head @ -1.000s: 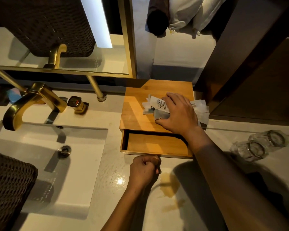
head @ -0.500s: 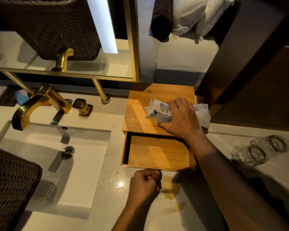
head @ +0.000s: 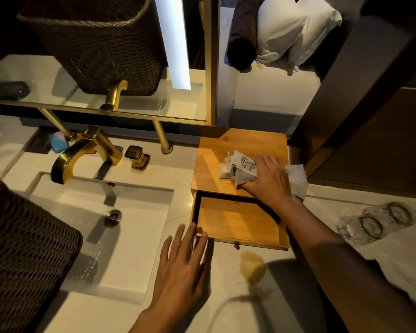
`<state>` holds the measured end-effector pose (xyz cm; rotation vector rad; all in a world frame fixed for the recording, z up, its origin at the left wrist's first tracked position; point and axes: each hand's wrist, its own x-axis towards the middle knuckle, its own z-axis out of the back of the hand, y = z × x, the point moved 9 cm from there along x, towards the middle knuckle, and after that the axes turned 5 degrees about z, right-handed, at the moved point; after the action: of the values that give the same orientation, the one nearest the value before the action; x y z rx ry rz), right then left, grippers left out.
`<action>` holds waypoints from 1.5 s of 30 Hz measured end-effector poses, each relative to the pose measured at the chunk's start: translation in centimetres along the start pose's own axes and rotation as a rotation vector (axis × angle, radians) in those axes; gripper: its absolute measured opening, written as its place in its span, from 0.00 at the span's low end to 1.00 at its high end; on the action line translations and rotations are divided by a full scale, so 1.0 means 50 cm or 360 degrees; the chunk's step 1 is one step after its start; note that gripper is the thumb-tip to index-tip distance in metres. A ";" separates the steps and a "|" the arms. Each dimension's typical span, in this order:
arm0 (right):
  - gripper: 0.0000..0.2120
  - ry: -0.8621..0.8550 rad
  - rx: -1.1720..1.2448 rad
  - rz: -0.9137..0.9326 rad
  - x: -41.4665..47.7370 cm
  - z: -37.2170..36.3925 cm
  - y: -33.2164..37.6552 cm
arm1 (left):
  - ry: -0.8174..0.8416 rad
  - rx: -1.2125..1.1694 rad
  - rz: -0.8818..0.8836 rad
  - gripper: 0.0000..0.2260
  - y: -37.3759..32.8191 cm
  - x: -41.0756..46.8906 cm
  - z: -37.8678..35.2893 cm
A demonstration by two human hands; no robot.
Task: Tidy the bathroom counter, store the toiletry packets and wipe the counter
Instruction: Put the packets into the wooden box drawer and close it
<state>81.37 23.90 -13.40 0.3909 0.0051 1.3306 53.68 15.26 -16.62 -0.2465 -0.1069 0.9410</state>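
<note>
Now, from the head camera, the right hand is clamped around a bunch of toiletry packets on top of the wooden box, while the left hand lies flat with fingers spread, its fingertips touching the front left corner of the pulled-out drawer, which shows nothing inside. This looks like the storing step: the packets need lifting off the lid and dropping into the drawer, and the yellowish spill on the counter just in front awaits wiping.
</note>
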 end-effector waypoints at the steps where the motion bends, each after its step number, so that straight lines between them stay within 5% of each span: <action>1: 0.39 0.0043 0.0017 -0.0022 -0.002 -0.001 0.001 | 0.0049 0.0061 -0.0021 0.32 0.004 -0.003 -0.006; 8: 0.36 0.0266 0.0137 -0.0108 -0.046 -0.009 0.026 | 0.0369 0.0009 -0.0051 0.38 0.003 0.008 -0.053; 13: 0.21 0.0162 0.0095 -0.0066 -0.118 -0.014 0.100 | 0.0464 -0.0032 -0.0042 0.40 0.001 0.006 -0.055; 22: 0.31 0.0706 0.0203 -0.0107 -0.160 -0.150 0.155 | 0.0590 -0.0003 -0.0030 0.40 0.010 -0.002 -0.074; 30: 0.37 0.0824 -0.0008 0.0071 -0.132 -0.145 0.140 | 0.0526 -0.0002 -0.0058 0.39 0.002 0.009 -0.051; 36: 0.42 0.0826 0.0228 0.0065 -0.154 -0.127 0.137 | 0.0485 0.0002 -0.0079 0.34 0.003 0.014 -0.051; 45: 0.28 0.0648 0.0420 0.0073 -0.202 -0.072 0.096 | 0.0396 0.0078 -0.0051 0.30 0.014 0.164 -0.009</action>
<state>73.55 16.22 -17.64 0.3369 0.5180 1.4404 58.02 22.24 -17.37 -0.3135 0.1408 0.8732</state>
